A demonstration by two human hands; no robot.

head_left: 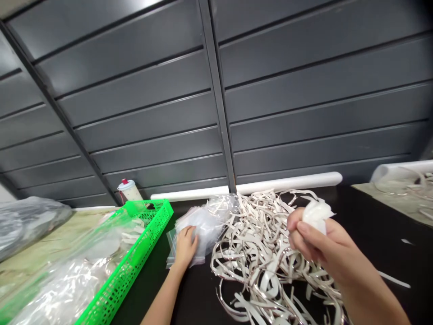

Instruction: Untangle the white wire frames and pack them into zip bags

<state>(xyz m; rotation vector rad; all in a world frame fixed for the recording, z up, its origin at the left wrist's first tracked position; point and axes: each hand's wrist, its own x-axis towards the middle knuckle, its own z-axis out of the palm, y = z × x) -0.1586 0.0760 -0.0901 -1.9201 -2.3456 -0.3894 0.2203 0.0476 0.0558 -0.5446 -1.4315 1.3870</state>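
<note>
My left hand (186,246) rests with its fingers spread on a pile of clear zip bags (203,225) on the black table. Its fingertips touch the topmost bags; no bag is lifted. My right hand (314,234) is raised above a heap of strips and closed around a crumpled, soft white piece (318,214), perhaps tissue or cloth. Part of that piece is hidden inside the fist. Between and below the hands lies the tangled heap of white strips with shiny metallic edges (267,253).
At the left a green plastic basket (135,253) holds filled clear bags. A cup with a red cap (130,190) stands behind it. White foam rolls (291,182) line the grey slatted wall (162,99). A loose strip (394,279) lies at the right on the black tabletop (372,239).
</note>
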